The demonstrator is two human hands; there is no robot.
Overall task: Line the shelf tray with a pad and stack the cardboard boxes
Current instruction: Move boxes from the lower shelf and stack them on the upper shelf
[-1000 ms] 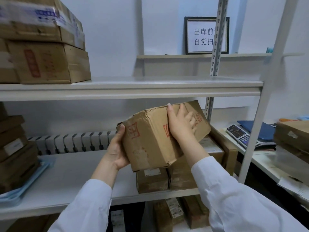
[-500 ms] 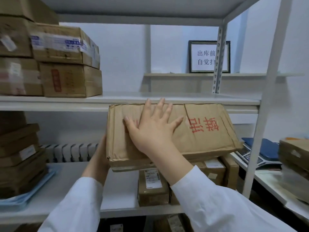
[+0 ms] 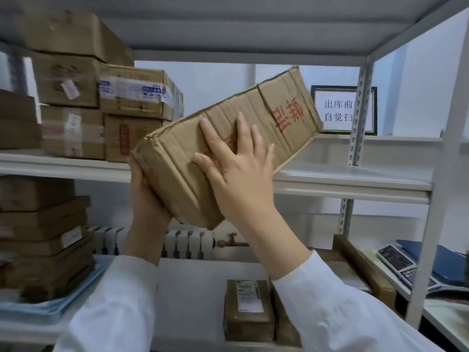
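Observation:
A worn brown cardboard box (image 3: pixel 266 115) with red characters is held in the air in front of the middle shelf (image 3: pixel 350 179), tilted with its far right end up. My left hand (image 3: pixel 147 199) grips its lower left end from beneath, thumb on the corner. My right hand (image 3: pixel 241 179) presses flat on the box's near face with fingers spread. On the left of the middle shelf stands a stack of cardboard boxes (image 3: pixel 132 110). On the lower shelf at the left, another stack (image 3: pixel 43 237) sits on a light blue tray (image 3: pixel 38 308).
Small labelled boxes (image 3: pixel 248 311) stand on the lower shelf below my arms. A white upright post (image 3: pixel 431 199) frames the shelf on the right, with a scale (image 3: pixel 403 265) beyond it. A framed sign (image 3: pixel 337 110) and a radiator (image 3: pixel 182 242) are behind.
The box has risen from the lower shelf level to the middle shelf height and tipped right end up. My right hand moved from its top to its near face.

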